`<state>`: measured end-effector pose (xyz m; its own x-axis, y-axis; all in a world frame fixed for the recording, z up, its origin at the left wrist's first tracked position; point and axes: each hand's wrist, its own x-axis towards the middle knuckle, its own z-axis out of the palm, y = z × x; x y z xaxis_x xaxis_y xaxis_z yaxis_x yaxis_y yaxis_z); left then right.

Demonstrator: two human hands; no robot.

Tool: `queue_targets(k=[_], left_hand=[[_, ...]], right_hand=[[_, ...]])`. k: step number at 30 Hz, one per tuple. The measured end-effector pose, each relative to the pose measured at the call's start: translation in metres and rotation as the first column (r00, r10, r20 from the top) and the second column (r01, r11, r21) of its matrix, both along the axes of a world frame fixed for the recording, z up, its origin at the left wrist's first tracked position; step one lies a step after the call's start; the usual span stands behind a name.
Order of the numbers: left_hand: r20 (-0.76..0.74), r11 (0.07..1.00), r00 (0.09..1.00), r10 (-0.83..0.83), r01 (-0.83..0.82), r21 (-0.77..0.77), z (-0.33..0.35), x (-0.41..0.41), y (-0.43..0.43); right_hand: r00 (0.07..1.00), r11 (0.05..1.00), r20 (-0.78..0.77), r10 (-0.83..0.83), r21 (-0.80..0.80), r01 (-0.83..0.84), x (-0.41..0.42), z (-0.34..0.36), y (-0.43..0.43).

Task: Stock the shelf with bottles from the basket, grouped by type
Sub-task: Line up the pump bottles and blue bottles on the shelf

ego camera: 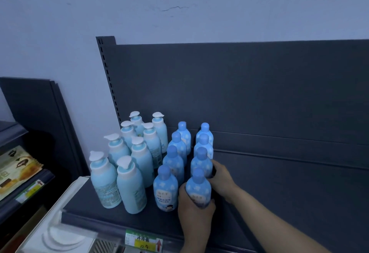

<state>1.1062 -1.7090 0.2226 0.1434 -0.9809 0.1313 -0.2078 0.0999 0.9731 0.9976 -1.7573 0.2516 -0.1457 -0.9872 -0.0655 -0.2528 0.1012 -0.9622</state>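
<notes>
Front blue-cap bottle [198,190] sits at the shelf [95,211] front, right column. Your left hand [194,215] wraps its lower body; your right hand [220,181] is curled against its far side. Looks rigid, smooth, probably full — squeeze mid-body, not the cap, and keep it upright beside its neighbour [165,190].

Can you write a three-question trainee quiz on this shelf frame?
1. True or false: both hands touch the front-right dark-blue round-capped plastic bottle.
2. How many pale-blue plastic pump bottles with white pump tops stand on the dark grey metal shelf?
3. The pump bottles stand: A) left of the round-capped bottles, B) right of them, C) mixed among them.

Key: 1 true, the left hand wraps it from the front and the right hand is against its right side; 2 eight; 3 A.
</notes>
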Motion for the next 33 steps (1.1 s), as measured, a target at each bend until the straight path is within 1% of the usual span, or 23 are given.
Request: queue_targets(k=[3, 4, 5, 7, 8, 9, 11, 12, 13, 14, 15, 16, 17, 19, 20, 21, 22, 25, 28, 33], left_hand=[[-0.012, 0.999, 1.000, -0.010, 0.010, -0.034, -0.006, -0.001, 0.003], [0.005, 0.999, 1.000, -0.001, 0.001, -0.052, -0.008, -0.002, 0.006], [0.039, 0.995, 0.999, 0.018, -0.014, -0.096, -0.009, -0.004, 0.011], [0.114, 0.968, 0.990, 0.079, -0.048, -0.246, -0.009, -0.006, 0.024], [0.134, 0.942, 0.985, 0.107, -0.057, -0.331, -0.003, -0.006, 0.033], [0.148, 0.897, 0.979, 0.141, -0.063, -0.438, 0.004, -0.005, 0.041], [0.135, 0.748, 0.977, 0.167, -0.036, -0.662, 0.029, 0.003, 0.047], [0.150, 0.684, 0.976, 0.158, 0.001, -0.729, 0.045, 0.007, 0.042], [0.198, 0.644, 0.967, 0.162, 0.049, -0.764, 0.064, 0.010, 0.030], [0.272, 0.637, 0.941, 0.199, 0.087, -0.766, 0.086, 0.011, 0.013], [0.351, 0.656, 0.902, 0.251, 0.108, -0.747, 0.111, 0.011, -0.005], [0.429, 0.682, 0.850, 0.304, 0.120, -0.722, 0.137, 0.008, -0.023], [0.518, 0.700, 0.780, 0.353, 0.147, -0.698, 0.161, 0.003, -0.039], [0.653, 0.714, 0.625, 0.428, 0.208, -0.668, 0.195, -0.011, -0.060], [0.684, 0.720, 0.584, 0.436, 0.230, -0.655, 0.206, -0.018, -0.065], [0.697, 0.720, 0.565, 0.441, 0.242, -0.651, 0.213, -0.024, -0.067], [0.696, 0.712, 0.560, 0.449, 0.245, -0.658, 0.220, -0.029, -0.068], [0.652, 0.667, 0.582, 0.486, 0.236, -0.707, 0.235, -0.042, -0.059], [0.633, 0.635, 0.600, 0.489, 0.253, -0.730, 0.242, -0.055, -0.049], [0.567, 0.560, 0.684, 0.460, 0.272, -0.782, 0.241, -0.081, -0.026]], right_hand=[[1.000, 1.000, -0.005, 0.016, -0.003, -0.016, 0.000, 0.001, 0.000], [1.000, 1.000, -0.014, 0.024, 0.007, -0.024, 0.000, 0.003, 0.001], [0.999, 0.999, -0.028, 0.035, 0.022, -0.034, -0.002, 0.005, 0.003], [0.997, 0.998, -0.065, 0.050, 0.047, -0.047, -0.008, 0.009, 0.008], [0.995, 0.997, -0.083, 0.054, 0.054, -0.050, -0.012, 0.010, 0.012], [0.993, 0.997, -0.105, 0.054, 0.062, -0.048, -0.017, 0.013, 0.017], [0.987, 0.997, -0.152, 0.049, 0.061, -0.040, -0.029, 0.030, 0.026], [0.984, 0.999, -0.173, 0.033, 0.039, -0.027, -0.036, 0.043, 0.029], [0.978, 1.000, -0.208, 0.001, -0.011, -0.003, -0.043, 0.061, 0.032], [0.963, 0.995, -0.262, -0.056, -0.092, 0.033, -0.047, 0.080, 0.035], [0.932, 0.977, -0.334, -0.138, -0.201, 0.073, -0.049, 0.102, 0.038], [0.878, 0.944, -0.416, -0.236, -0.314, 0.104, -0.050, 0.124, 0.041], [0.801, 0.905, -0.500, -0.329, -0.410, 0.115, -0.049, 0.145, 0.043], [0.584, 0.837, -0.651, -0.484, -0.539, 0.092, -0.047, 0.178, 0.047], [0.465, 0.805, -0.693, -0.551, -0.588, 0.078, -0.048, 0.189, 0.048], [0.369, 0.775, -0.706, -0.605, -0.628, 0.070, -0.051, 0.198, 0.050], [0.305, 0.750, -0.702, -0.644, -0.657, 0.071, -0.054, 0.205, 0.051], [0.203, 0.694, -0.670, -0.714, -0.716, 0.079, -0.062, 0.219, 0.060], [0.136, 0.673, -0.659, -0.739, -0.732, 0.107, -0.070, 0.223, 0.073], [0.056, 0.645, -0.648, -0.759, -0.739, 0.194, -0.092, 0.218, 0.104]])
